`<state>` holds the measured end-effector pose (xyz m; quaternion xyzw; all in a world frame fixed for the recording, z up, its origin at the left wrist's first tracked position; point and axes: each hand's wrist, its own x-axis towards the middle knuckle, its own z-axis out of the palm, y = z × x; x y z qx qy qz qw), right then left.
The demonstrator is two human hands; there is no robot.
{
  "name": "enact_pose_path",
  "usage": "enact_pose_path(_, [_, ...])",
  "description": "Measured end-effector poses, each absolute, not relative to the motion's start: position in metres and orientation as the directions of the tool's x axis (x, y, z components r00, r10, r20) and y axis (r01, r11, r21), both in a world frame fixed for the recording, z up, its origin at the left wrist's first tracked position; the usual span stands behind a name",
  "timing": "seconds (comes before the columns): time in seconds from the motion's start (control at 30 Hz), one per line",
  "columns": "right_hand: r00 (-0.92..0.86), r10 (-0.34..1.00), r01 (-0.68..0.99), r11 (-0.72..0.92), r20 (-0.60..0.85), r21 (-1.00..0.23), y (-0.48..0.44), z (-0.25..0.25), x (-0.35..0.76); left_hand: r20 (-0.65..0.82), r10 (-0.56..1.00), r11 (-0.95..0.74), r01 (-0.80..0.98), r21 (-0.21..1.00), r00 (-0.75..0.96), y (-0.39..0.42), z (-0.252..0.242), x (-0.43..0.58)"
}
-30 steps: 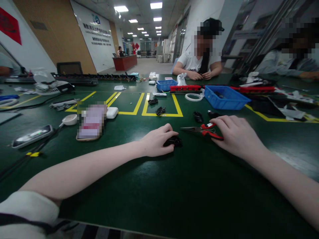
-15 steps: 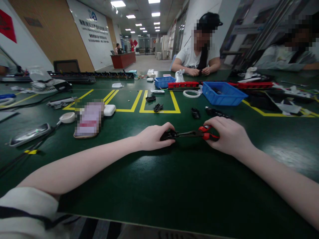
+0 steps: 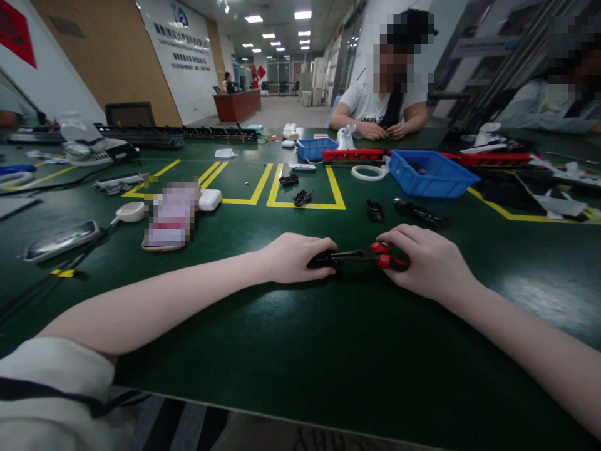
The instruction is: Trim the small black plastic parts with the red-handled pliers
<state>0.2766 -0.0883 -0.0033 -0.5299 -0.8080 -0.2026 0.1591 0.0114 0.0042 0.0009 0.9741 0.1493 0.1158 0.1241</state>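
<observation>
My left hand [image 3: 300, 258] is closed round a small black plastic part [image 3: 323, 259], which it partly hides. My right hand [image 3: 425, 260] grips a pair of red-handled pliers [image 3: 381, 254], whose narrow jaws point left and meet the black part at my left fingertips. Whether the jaws bite on it is too small to tell. Beyond my hands lie other black parts: a rounded one [image 3: 374, 210], a longer one [image 3: 420, 213], and two small ones, the nearer [image 3: 303, 198] inside a yellow taped outline.
A phone [image 3: 171, 216] and a white case [image 3: 210, 200] lie to the left on the green table [image 3: 291, 351]. Farther back stand a large blue bin [image 3: 432, 178], a small blue bin [image 3: 310, 150] and a white tape ring [image 3: 368, 173]. Across the table sits a person [image 3: 382, 106].
The camera view has shifted slightly, moving the scene a little to the right. Both hands keep their holds, and the pliers' handles now sit slightly differently in my right hand.
</observation>
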Motion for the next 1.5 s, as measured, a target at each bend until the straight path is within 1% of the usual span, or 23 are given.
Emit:
enact_pose_path(0.23, [-0.388,0.805,0.921,0.358,0.450,0.153,-0.090,-0.002,0.270,0.203,0.302,-0.945,0.264,0.195,0.931,0.003,0.000,0.013])
enact_pose_path(0.37, [-0.421,0.788,0.906,0.383,0.449,0.179,-0.090,-0.002,0.269,0.209,0.308,-0.944,0.271,0.188,0.928,0.002,0.000,0.013])
enact_pose_path(0.57, [-0.428,0.790,0.903,0.388,0.439,0.183,-0.091,0.000,0.268,0.217,0.299,-0.947,0.261,0.185,0.929,0.003,-0.001,0.012])
enact_pose_path(0.83, [-0.428,0.811,0.904,0.391,0.399,0.173,-0.089,0.000,0.270,0.211,0.301,-0.939,0.251,0.235,0.930,0.004,-0.001,0.012])
enact_pose_path(1.07, [-0.438,0.819,0.899,0.394,0.370,0.193,-0.087,0.000,0.274,0.202,0.292,-0.936,0.235,0.264,0.935,0.005,-0.001,0.012])
enact_pose_path(1.23, [-0.427,0.818,0.904,0.384,0.384,0.188,-0.090,0.002,0.269,0.194,0.300,-0.929,0.241,0.281,0.934,0.004,-0.001,0.011])
enact_pose_path(1.5, [-0.427,0.823,0.904,0.376,0.374,0.204,-0.092,0.003,0.268,0.174,0.316,-0.925,0.262,0.277,0.933,0.003,0.000,0.011])
